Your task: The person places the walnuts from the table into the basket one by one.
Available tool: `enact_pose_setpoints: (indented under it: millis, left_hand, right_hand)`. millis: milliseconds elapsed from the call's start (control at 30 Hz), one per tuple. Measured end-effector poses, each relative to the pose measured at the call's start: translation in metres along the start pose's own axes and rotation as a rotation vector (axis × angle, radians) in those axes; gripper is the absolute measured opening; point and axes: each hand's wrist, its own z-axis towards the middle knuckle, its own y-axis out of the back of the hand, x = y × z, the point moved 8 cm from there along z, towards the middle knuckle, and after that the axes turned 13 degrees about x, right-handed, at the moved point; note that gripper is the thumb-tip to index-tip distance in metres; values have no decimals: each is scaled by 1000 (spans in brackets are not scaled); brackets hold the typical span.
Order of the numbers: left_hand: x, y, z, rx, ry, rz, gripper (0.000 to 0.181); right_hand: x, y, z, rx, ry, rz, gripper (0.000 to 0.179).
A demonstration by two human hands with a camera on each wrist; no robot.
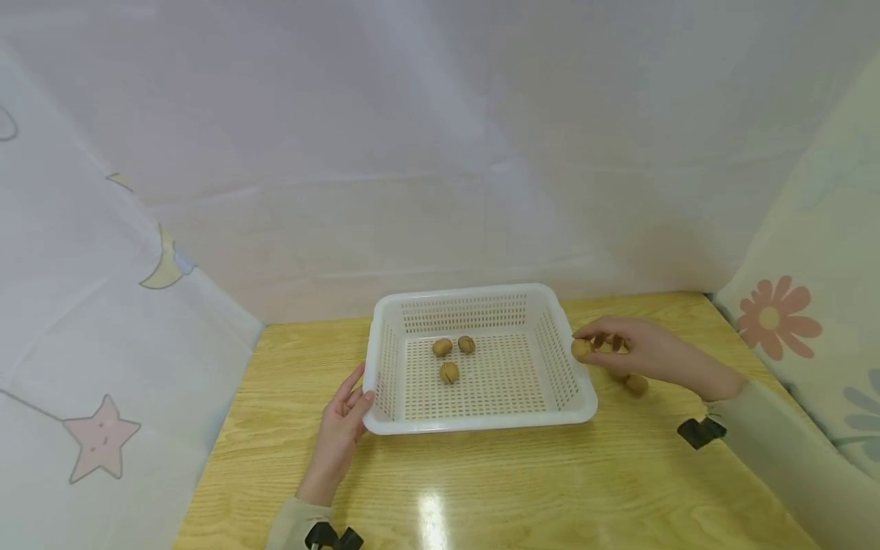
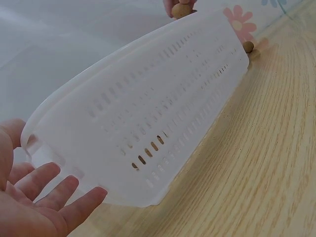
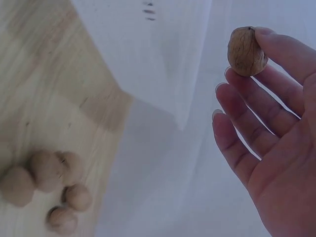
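Pinching a walnut [image 1: 580, 351] between thumb and fingertips of the right hand [image 1: 646, 347] beside the right rim of the white basket [image 1: 481, 422], while gripping its left rim with the left hand [image 1: 341, 418], best done lightly, with ample rim clearance.

A yellow-brown wood-grain tabletop [image 1: 522, 481] fills the lower middle of the head view, its far edge running across just below mid-height and a bright glare showing near the bottom centre. On it, at the centre of the frame, stands a white perforated plastic basket [image 1: 481, 422], rectangular and open-topped. Loose walnuts [image 1: 636, 384] lie on the wood to the right of it, partly hidden in this view; the right wrist view shows five of them, slightly blurred, grouped close together at its lower left.
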Motion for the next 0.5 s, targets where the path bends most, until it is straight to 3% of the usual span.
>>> enact_pose_setpoints:
  millis: [133,500]
  left_hand:
    - [-1,0,0,4,-3,7,61]
    - [-3,0,0,7,-26,31,62]
  right_hand:
    - [13,-1,23,37,8,0,37]
    - [49,-18,90,125,124,30,35]
